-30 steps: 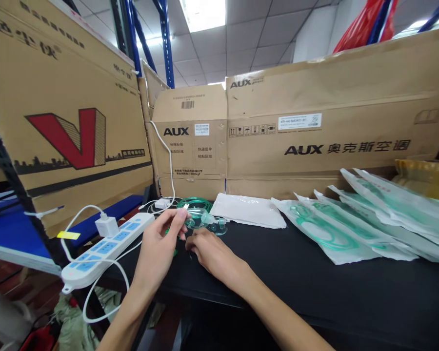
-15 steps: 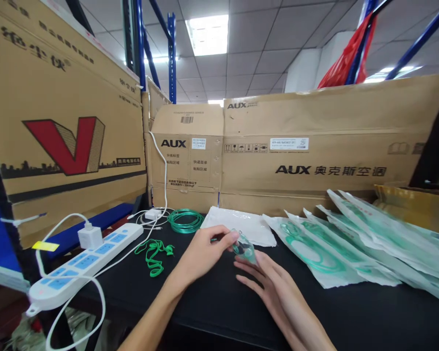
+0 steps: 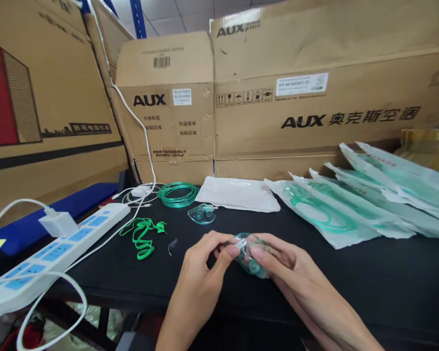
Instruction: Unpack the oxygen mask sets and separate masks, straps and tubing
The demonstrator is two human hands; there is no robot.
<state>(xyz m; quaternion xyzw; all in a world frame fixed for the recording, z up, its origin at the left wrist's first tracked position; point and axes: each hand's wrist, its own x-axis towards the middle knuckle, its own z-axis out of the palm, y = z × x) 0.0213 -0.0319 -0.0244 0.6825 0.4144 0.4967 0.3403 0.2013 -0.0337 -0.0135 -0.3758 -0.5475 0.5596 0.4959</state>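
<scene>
Clear, faintly green plastic: a mask [image 3: 248, 261] is held by both hands over the near part of the black table [image 3: 351, 278]; whether the surface is touched cannot be told. Its left edge is pinched between thumb and fingers of the left hand [image 3: 203, 273], where a small white strip [image 3: 240, 245] is seen. Its right side is gripped by the right hand [image 3: 290, 268], thumb in front, other fingers partly hidden.

Risks, as judged: the smooth shell could be let slip if pressed unevenly by the thumbs; the thin wall could be creased by a hard squeeze. The small clear piece [image 3: 172, 246], near the left hand, could be brushed away by the wrist. The second mask [image 3: 202, 214], lying farther back, could be knocked by an outward reach.
</scene>
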